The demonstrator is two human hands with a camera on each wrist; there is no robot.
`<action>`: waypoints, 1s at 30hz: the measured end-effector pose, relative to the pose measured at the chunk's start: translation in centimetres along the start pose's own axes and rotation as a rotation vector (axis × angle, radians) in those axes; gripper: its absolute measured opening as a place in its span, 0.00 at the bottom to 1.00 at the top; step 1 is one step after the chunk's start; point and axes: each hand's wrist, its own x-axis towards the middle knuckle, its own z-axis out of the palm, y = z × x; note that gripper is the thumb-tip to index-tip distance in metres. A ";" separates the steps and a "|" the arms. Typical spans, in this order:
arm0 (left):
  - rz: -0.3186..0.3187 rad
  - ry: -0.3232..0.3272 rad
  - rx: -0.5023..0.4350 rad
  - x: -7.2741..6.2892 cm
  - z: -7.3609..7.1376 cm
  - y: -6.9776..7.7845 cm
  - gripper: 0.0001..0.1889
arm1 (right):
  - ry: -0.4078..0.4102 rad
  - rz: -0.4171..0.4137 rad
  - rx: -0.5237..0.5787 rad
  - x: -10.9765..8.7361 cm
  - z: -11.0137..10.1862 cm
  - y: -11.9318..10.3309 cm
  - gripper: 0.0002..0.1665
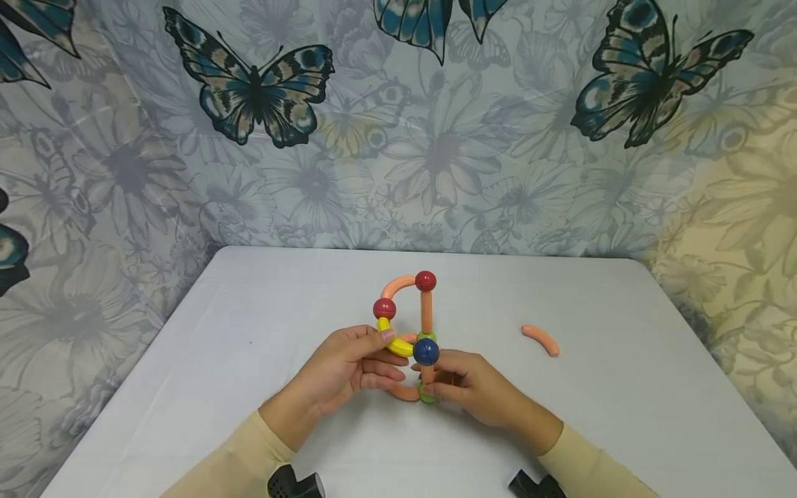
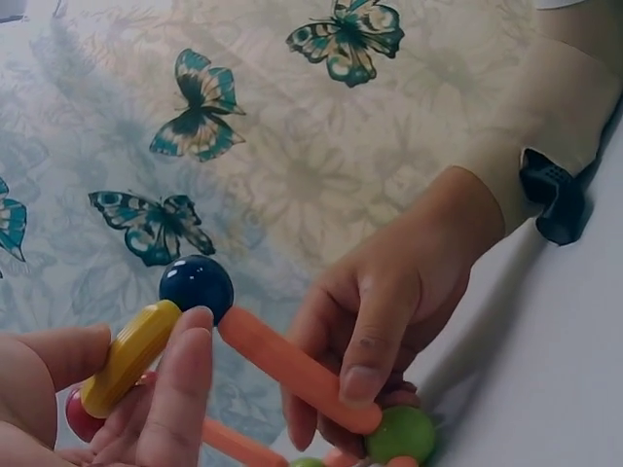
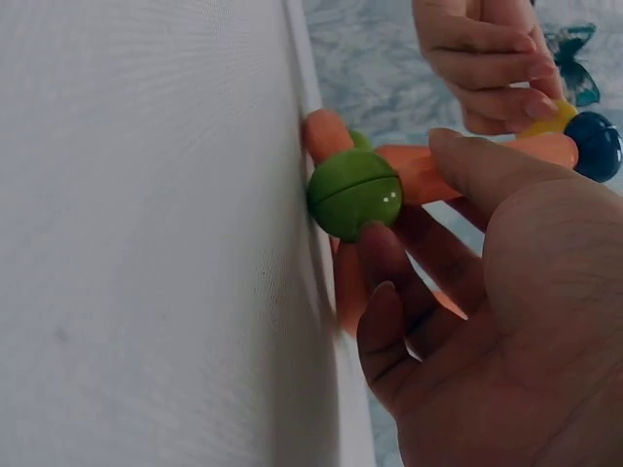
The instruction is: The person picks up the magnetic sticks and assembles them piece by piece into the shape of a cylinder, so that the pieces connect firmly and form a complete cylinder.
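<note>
A ball-and-rod toy frame stands mid-table, both hands on it. My left hand (image 1: 349, 366) pinches a curved yellow rod (image 1: 398, 347) between thumb and fingers. That rod runs from a red ball (image 1: 384, 308) to a blue ball (image 1: 426, 351). With my right hand (image 1: 476, 384) I grip the upright orange rod (image 2: 297, 370) under the blue ball, just above a green ball (image 3: 355, 195) low at the table. Behind, another red ball (image 1: 425, 281) tops a second upright orange rod (image 1: 426, 311), and a curved orange rod (image 1: 396, 285) links the two red balls.
One loose curved orange rod (image 1: 540, 340) lies on the white table (image 1: 187, 346) to the right of the frame. A butterfly-printed cloth (image 1: 436, 138) hangs behind the table. Black wrist devices (image 1: 295, 482) sit at both sleeves.
</note>
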 end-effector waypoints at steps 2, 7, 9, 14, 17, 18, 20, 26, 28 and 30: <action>0.006 0.049 0.101 0.0 -0.1 0.2 0.18 | 0.006 -0.022 -0.012 0.0 0.0 -0.1 0.05; 0.132 0.325 0.424 0.6 -1.3 1.3 0.27 | 0.010 -0.038 -0.021 -0.1 -0.1 -0.3 0.06; 0.214 0.400 0.488 1.5 -1.9 1.8 0.26 | 0.007 -0.017 -0.017 -0.1 -0.1 -0.3 0.06; 0.333 0.260 0.570 4.8 -2.8 3.0 0.26 | 0.005 0.007 -0.021 -0.1 -0.1 -0.2 0.05; 0.322 0.097 0.601 6.7 -2.6 3.6 0.28 | 0.006 0.002 -0.011 -0.2 -0.1 -0.1 0.05; 0.319 0.041 0.597 7.3 -2.4 3.7 0.28 | 0.007 0.000 -0.006 -0.2 -0.1 -0.1 0.05; 0.301 -0.049 0.576 8.2 -2.0 3.9 0.28 | 0.011 -0.003 0.010 -0.3 -0.1 0.1 0.04; 0.303 -0.136 0.467 9.3 -1.3 3.8 0.21 | 0.018 -0.002 0.028 -0.3 -0.1 0.4 0.03; 0.306 -0.114 0.448 9.2 -1.2 3.7 0.19 | 0.019 -0.001 0.023 -0.3 -0.2 0.5 0.03; 0.308 -0.106 0.439 9.2 -1.1 3.6 0.18 | 0.023 0.004 0.014 -0.4 -0.2 0.6 0.03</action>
